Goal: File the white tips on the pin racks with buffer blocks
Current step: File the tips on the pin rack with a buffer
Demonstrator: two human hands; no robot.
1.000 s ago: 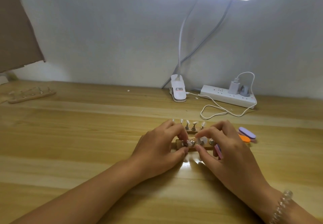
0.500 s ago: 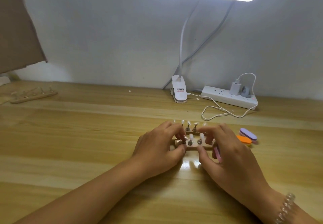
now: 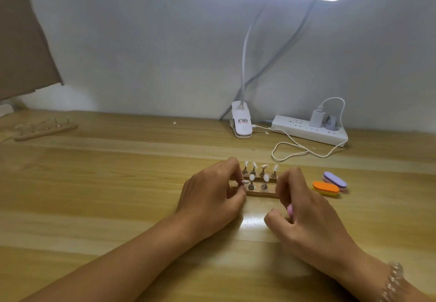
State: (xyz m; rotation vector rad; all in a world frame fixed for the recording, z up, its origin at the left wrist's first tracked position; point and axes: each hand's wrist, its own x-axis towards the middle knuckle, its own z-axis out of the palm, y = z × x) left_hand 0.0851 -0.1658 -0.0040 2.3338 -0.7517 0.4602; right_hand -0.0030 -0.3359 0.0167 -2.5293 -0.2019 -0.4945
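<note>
Lining up the next tip on the near pin rack

The left grip [image 3: 212, 195] pinches a white tip [image 3: 245, 182] at the left end of the near pin rack [image 3: 262, 192] on the desk [image 3: 118, 195]. The right grip [image 3: 304, 214] is curled round what looks like a pink buffer block [image 3: 289, 208], mostly hidden, just right of the rack. Filing seems paused between tips. Next, the block's face must meet that pinched tip with light strokes while the left steadies it.

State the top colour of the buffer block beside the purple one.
Orange buffer block, head view.
</note>
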